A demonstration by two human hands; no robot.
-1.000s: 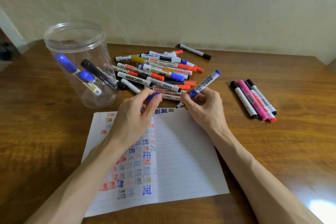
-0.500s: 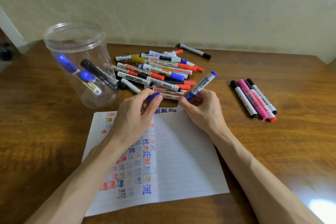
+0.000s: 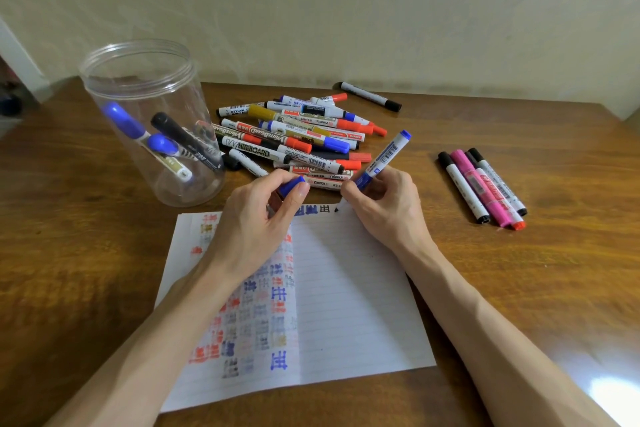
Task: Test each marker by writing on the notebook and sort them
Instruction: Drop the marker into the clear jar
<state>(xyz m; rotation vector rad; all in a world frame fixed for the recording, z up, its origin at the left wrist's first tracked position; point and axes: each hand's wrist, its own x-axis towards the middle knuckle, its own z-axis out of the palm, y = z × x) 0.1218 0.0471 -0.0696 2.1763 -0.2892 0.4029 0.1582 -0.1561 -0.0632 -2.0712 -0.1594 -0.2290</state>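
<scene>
My right hand point(image 3: 384, 208) grips an uncapped blue-and-white marker point(image 3: 384, 158), its tip touching the top edge of the lined notebook point(image 3: 346, 305). My left hand point(image 3: 256, 225) rests on the notebook's left page and pinches the marker's blue cap point(image 3: 290, 186). The left page carries several red, blue and grey test marks, and a few blue and black marks sit along the top of the right page. A pile of several markers point(image 3: 294, 135) lies just beyond both hands.
A clear plastic jar point(image 3: 138, 87) stands at the left with blue and black markers inside. Several markers, black, pink and red, lie in a row point(image 3: 481, 187) at the right. A lone black marker point(image 3: 370, 96) lies near the wall. Everything rests on a wooden table point(image 3: 554, 253).
My right hand lowered the marker a little and brought its tip down onto the top of the right page. My left hand has stayed in place with the cap.
</scene>
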